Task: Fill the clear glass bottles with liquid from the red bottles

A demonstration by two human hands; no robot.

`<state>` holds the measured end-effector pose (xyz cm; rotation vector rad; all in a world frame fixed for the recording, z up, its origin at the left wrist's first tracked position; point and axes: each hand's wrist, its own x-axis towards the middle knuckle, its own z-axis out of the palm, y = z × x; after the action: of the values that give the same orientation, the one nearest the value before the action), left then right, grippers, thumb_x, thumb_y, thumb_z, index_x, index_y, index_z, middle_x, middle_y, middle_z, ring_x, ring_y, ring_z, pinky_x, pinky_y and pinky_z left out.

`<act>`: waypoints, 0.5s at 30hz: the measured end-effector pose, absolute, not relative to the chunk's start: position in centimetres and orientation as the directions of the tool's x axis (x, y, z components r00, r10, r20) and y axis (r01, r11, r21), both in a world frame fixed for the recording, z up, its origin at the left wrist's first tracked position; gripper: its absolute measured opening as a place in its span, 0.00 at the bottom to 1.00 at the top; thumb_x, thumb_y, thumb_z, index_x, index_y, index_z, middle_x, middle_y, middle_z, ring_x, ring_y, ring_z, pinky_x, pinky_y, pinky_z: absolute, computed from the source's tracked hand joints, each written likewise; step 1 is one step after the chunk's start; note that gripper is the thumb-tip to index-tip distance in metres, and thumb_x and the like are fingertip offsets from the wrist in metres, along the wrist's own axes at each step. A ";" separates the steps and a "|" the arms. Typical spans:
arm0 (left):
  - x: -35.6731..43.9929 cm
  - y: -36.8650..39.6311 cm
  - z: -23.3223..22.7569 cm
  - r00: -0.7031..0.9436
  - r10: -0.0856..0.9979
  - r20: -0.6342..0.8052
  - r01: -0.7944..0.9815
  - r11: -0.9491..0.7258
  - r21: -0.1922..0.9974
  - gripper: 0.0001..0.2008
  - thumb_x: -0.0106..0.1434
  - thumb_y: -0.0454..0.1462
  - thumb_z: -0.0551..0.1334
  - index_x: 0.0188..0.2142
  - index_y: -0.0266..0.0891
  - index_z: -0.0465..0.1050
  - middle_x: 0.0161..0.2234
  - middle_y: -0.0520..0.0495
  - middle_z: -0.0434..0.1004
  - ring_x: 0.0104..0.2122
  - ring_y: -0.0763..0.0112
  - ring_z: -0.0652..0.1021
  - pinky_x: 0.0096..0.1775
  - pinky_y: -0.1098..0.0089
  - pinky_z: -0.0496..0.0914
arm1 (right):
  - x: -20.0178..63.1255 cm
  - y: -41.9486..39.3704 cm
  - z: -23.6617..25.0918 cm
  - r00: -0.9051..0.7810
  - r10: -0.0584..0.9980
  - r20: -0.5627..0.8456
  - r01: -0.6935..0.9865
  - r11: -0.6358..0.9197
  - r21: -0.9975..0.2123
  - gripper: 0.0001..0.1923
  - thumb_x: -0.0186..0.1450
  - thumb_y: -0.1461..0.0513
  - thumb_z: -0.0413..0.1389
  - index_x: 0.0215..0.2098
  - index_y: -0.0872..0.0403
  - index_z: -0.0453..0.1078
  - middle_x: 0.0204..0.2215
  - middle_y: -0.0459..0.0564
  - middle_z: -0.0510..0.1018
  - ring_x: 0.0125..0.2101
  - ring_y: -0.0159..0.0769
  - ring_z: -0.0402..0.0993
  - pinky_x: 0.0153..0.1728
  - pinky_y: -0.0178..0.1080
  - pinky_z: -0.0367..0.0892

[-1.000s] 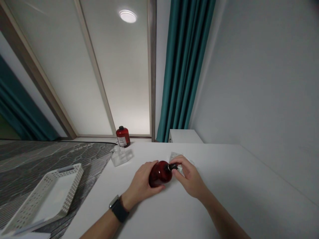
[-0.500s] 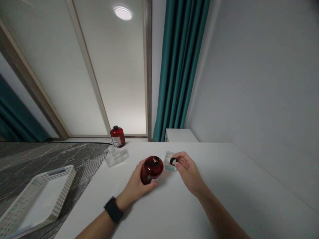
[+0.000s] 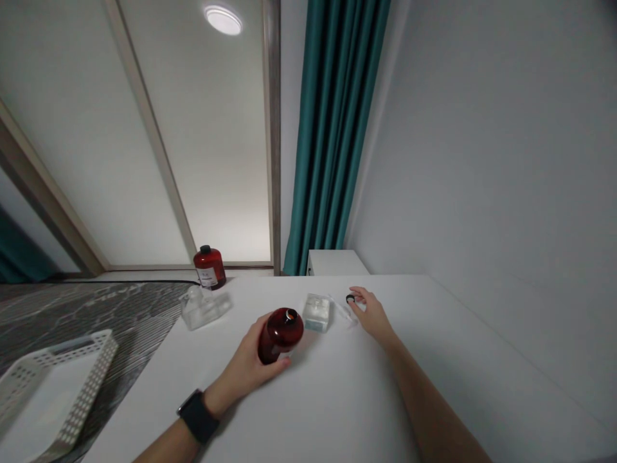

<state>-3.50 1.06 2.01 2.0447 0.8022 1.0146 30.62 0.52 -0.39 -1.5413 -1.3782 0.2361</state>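
My left hand (image 3: 248, 363) grips a dark red bottle (image 3: 279, 333) and holds it tilted just above the white table (image 3: 337, 399); its mouth is uncovered and points away from me. My right hand (image 3: 370, 313) is stretched out to the right of it, fingertips at a small black cap (image 3: 350, 299) that lies at the table surface. Whether the fingers still pinch the cap I cannot tell. A small clear square jar (image 3: 317, 312) stands between the bottle and my right hand, with a thin clear stick (image 3: 341, 309) beside it.
A second dark red bottle with a black cap (image 3: 209, 267) stands at the table's far left corner. A clear flat bottle (image 3: 202, 308) lies near it. A white perforated basket (image 3: 45, 392) sits on the grey patterned surface at the left. Teal curtain and wall lie behind.
The black cap has come off the red bottle. My right hand carried it away to the right and down to the table. My left hand keeps hold of the bottle.
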 end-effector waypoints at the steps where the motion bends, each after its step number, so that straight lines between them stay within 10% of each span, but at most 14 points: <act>1: -3.5 1.1 2.0 0.497 0.769 0.403 0.216 -0.559 0.800 0.35 0.55 0.39 0.70 0.60 0.37 0.62 0.57 0.34 0.73 0.55 0.47 0.75 0.58 0.47 0.69 | 31.1 0.6 -0.9 0.325 0.834 0.445 0.642 0.151 -0.752 0.17 0.60 0.58 0.59 0.46 0.53 0.74 0.37 0.53 0.82 0.38 0.45 0.76 0.46 0.52 0.69; 15: -3.3 0.9 2.8 0.487 0.796 0.360 0.219 -0.510 0.832 0.35 0.53 0.38 0.70 0.59 0.37 0.62 0.56 0.35 0.73 0.55 0.48 0.75 0.60 0.47 0.66 | 31.6 0.7 -0.8 0.375 0.772 0.513 0.675 0.152 -0.722 0.16 0.64 0.58 0.53 0.47 0.55 0.73 0.42 0.59 0.83 0.42 0.47 0.79 0.49 0.53 0.71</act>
<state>-3.33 0.92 2.77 1.9932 0.8357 0.9925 31.56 0.75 -0.78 -1.5600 -1.3382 0.1135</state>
